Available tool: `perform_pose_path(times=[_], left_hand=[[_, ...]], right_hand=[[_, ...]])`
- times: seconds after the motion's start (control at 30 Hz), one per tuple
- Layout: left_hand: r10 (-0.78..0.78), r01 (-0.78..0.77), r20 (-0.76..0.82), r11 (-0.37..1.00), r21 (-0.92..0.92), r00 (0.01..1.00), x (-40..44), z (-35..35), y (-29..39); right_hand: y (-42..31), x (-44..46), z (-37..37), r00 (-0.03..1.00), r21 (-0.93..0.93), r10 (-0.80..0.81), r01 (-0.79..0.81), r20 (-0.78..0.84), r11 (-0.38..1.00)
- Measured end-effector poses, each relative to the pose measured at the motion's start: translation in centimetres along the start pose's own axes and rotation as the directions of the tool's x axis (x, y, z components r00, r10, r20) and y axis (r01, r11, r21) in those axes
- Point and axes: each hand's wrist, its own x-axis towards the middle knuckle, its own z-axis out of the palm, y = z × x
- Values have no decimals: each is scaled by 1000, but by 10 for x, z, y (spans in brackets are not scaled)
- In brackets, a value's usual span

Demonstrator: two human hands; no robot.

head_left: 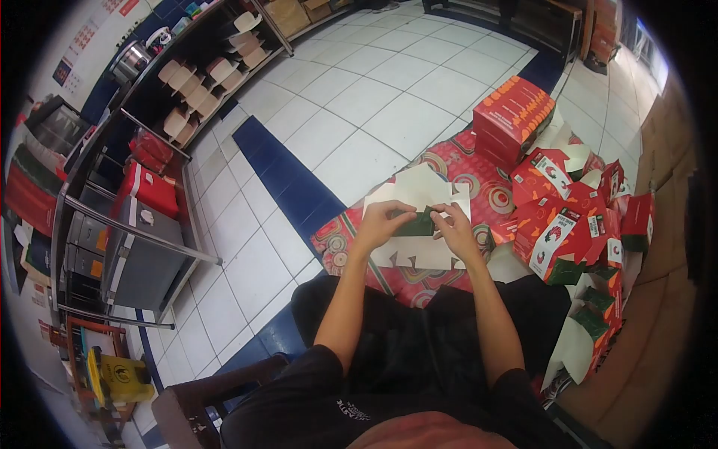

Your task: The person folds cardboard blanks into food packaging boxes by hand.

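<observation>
An unfolded cardboard box [426, 253] lies in front of me, its white inside facing up and notched tabs along its near edge. Across its middle a dark green flap [415, 225] is turned up. My left hand [383, 226] pinches the left part of this flap between thumb and fingers. At the flap's right end, my right hand [455, 229] is closed on it too, fingertips close to the left ones. Beneath the cardboard is a red patterned cloth [441, 157].
To the right lies a heap of red and green printed boxes [553, 236], with a larger red box [512, 120] behind it. Brown cardboard [658, 247] lines the far right. On the left stand a metal-framed rack [142, 232] and a shelf with stacked cartons [202, 97].
</observation>
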Motion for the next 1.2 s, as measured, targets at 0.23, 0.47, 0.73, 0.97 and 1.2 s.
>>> perform_pose_path(times=[0.23,0.47,0.73,0.97,1.2], left_hand=[[106,-105,-20,994,22,994,-2,1,-3],[10,-10,0,999,-35,1000,-3,1,-3],[-23,7,-68,975,-220,997,5,5,-7],[290,-292,-272,956,33,918,9,19,1],[171,-139,-416,984,107,893,13,21,-28]], right_hand=[[-1,-6,10,977,-230,-214,210,8,950],[-11,-9,13,991,-267,-127,131,32,955],[-23,-14,25,881,-503,-469,435,67,747],[-33,-7,5,957,-368,-281,287,70,885],[-47,11,-42,801,155,-64,192,-595,969]])
